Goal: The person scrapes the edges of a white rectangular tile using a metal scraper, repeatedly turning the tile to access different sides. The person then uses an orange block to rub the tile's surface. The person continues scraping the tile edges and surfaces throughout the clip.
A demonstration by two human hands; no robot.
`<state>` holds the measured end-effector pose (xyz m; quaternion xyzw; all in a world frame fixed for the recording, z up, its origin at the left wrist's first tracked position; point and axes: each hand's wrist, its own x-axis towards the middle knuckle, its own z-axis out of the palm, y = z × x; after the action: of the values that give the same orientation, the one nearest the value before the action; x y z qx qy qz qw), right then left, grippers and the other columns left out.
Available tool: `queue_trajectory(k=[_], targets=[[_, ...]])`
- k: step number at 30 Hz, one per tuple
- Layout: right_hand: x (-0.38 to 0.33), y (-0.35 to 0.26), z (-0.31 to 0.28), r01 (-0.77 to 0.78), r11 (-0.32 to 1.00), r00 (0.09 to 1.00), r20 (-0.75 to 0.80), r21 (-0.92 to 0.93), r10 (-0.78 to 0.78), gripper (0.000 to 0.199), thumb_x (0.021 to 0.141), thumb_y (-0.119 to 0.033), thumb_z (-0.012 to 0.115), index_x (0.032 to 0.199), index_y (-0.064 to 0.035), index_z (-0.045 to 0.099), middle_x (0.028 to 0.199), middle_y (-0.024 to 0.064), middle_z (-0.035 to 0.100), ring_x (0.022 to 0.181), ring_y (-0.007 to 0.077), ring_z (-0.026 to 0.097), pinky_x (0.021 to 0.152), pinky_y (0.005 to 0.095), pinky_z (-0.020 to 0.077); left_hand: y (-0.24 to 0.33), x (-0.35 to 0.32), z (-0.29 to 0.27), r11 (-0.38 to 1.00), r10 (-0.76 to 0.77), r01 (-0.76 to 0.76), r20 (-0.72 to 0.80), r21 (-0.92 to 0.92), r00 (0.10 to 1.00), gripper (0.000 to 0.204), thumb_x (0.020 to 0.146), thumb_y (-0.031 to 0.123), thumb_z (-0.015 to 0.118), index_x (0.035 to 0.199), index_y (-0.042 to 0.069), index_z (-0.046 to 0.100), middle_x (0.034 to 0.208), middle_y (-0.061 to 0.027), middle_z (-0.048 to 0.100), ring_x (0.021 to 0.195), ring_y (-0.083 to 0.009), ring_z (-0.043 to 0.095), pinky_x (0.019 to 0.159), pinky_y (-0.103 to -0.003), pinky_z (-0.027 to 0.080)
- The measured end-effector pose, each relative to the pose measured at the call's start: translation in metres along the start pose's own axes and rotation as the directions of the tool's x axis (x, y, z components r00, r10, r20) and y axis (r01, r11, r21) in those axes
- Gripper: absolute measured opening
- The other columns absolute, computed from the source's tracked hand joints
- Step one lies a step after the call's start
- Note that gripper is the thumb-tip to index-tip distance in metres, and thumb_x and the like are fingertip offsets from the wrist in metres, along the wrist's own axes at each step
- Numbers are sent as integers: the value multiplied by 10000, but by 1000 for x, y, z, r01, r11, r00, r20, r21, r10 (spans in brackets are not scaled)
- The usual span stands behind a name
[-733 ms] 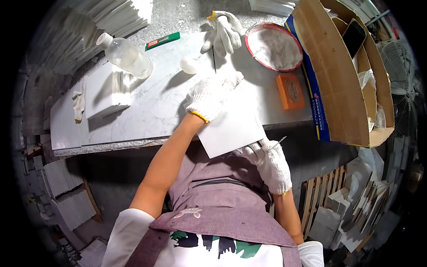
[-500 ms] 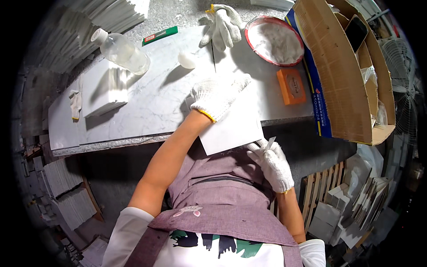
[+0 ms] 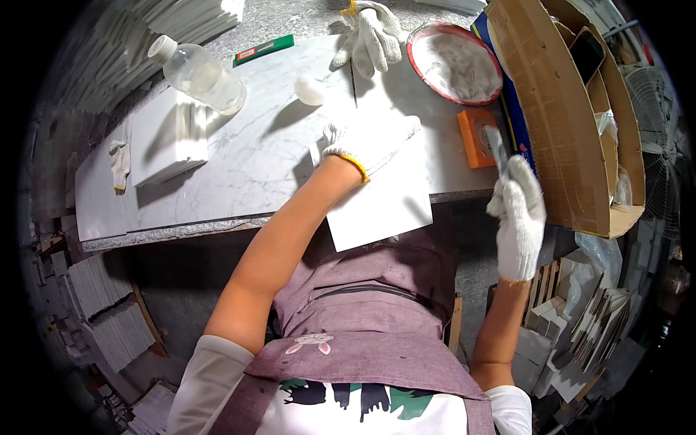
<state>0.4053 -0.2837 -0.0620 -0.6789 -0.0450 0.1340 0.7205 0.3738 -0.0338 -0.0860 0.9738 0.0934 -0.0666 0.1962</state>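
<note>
So, head cam, and I'm placing everything off the white panel (image 3: pixel 380 210). It's on the marble slab (image 3: pixel 254 159), near corner poking past the front edge. Left hand (image 3: pixel 366 148) lies flat across its far part, fingers stretched out, not wrapped round anything; glare eats the detail. Right hand (image 3: pixel 520 210), off to the panel's right, has fingers pinched on a thin blade-like tool (image 3: pixel 499 151), a bit blurred. My guess: panel's stiff, fairly light, slick under cotton gloves, edges chippy, so hold it by opposite edges. Labels: the orange block (image 3: pixel 475 138), beyond and right of the panel, and green case (image 3: pixel 264 49), beyond and left, carry print too small to read.
</note>
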Motion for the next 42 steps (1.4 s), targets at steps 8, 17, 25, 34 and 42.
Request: queue_trajectory(k=[8,17,25,34,42], targets=[[61,-39,26,397,751,896,47,-527,-441,231,870,-62,645,1097,-29,670,997,67,688,828,132,641,736,254,506,-5,0,7,1000,23,-23,-66,2,998,465,951,494,356,971,154,673,920,-127,679,822,-322,638,720,-440,487],[146,-11,58,547,441,792,271,-711,-547,187,850,-97,626,1010,-15,678,973,138,686,888,244,664,802,297,497,-4,-3,7,998,-23,18,-75,-64,997,465,942,510,369,990,170,683,897,-119,683,765,-328,640,690,-453,485],[103,-11,49,475,543,854,212,-693,-476,444,857,-223,673,1251,-46,568,1148,177,626,1032,251,610,904,325,467,-4,-6,-1,980,-139,146,62,-134,988,562,927,562,353,1004,117,688,940,-173,676,861,-357,642,765,-488,484],[63,33,26,262,302,944,179,-917,-278,665,818,-406,683,1351,-70,470,1350,194,473,1188,370,502,989,411,411,-6,-4,5,985,-91,79,-72,-155,993,637,918,629,332,831,115,699,780,-178,655,730,-373,626,660,-477,470],[0,24,43,79,961,956,292,-267,3,560,936,-217,577,1393,40,382,1430,151,425,1308,217,413,1079,300,305,-13,0,3,959,-243,252,79,-130,967,651,908,643,360,800,93,692,756,-194,635,709,-383,612,640,-464,455]])
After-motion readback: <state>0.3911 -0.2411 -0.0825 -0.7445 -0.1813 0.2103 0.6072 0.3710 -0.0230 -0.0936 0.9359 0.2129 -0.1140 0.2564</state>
